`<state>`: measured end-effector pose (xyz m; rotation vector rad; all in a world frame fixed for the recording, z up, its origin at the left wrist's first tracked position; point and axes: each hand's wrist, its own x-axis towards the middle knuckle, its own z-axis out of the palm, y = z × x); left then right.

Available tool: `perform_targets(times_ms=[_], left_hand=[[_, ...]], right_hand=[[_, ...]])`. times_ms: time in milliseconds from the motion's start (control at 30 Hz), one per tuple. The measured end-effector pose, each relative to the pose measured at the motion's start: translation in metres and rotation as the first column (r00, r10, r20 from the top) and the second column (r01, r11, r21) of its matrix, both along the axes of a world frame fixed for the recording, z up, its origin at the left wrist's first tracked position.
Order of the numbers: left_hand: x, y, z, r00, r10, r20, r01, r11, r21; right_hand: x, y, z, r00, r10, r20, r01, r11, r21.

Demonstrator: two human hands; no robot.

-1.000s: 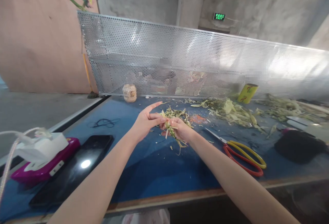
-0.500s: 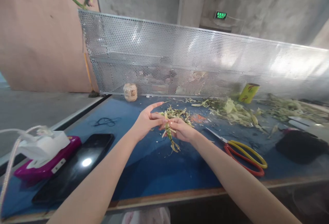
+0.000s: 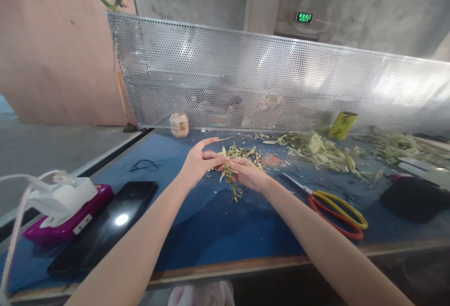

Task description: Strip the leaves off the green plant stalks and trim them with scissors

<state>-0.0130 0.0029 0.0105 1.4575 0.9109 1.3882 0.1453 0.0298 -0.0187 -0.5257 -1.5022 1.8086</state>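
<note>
Both hands meet over the middle of the blue table (image 3: 197,240), around a small sprig of dried, yellow-green plant (image 3: 230,179). My left hand (image 3: 200,163) pinches the sprig near its top, with the index finger raised and a thin strand by its tip. From the other side my right hand (image 3: 248,172) grips the same sprig between thumb and fingers. The sprig's leafy lower end hangs below the fingers. Just behind the hands lies a pile of similar dried plant pieces (image 3: 244,151), partly covered by them.
Scissors (image 3: 330,207) with red and yellow handles lie to the right. Husk-like leaves (image 3: 316,151), a yellow-green can (image 3: 342,125) and a dark object (image 3: 413,198) are farther right. A phone (image 3: 108,221), a purple power strip (image 3: 66,224) and a twine roll (image 3: 179,124) are left. A perforated metal screen (image 3: 211,62) stands behind.
The fingertips have drawn closer together on the sprig, and its hanging end has swung slightly to the left. The view has shifted a little; the other things lie as before.
</note>
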Motion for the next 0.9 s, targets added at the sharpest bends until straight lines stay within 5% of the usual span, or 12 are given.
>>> perform_targets(times_ms=[167, 267, 367, 467, 667, 900], left_hand=[[0.001, 0.000, 0.000, 0.999, 0.005, 0.040, -0.005, 1.000, -0.008], [0.001, 0.000, 0.001, 0.997, 0.055, 0.052, -0.054, 0.998, -0.028], [-0.001, 0.001, -0.001, 0.987, 0.161, 0.028, -0.160, 0.987, -0.023], [-0.004, 0.005, -0.004, 0.958, 0.287, -0.029, -0.286, 0.958, 0.033], [-0.008, 0.007, -0.004, 0.894, 0.448, -0.034, -0.442, 0.891, 0.108], [-0.004, 0.005, 0.001, 0.895, 0.359, 0.264, -0.379, 0.925, 0.029]], right_hand=[[-0.001, 0.001, -0.002, 1.000, 0.010, 0.013, -0.010, 0.999, 0.046], [-0.001, 0.004, -0.004, 0.980, -0.111, 0.166, 0.071, 0.971, 0.230], [-0.002, 0.006, -0.005, 0.890, -0.300, 0.342, 0.079, 0.842, 0.534], [-0.002, 0.008, -0.007, 0.817, -0.435, 0.379, 0.070, 0.728, 0.682], [-0.008, 0.004, -0.011, 0.631, -0.631, 0.451, -0.045, 0.550, 0.834], [-0.029, -0.004, -0.006, 0.448, -0.753, 0.482, -0.193, 0.445, 0.875]])
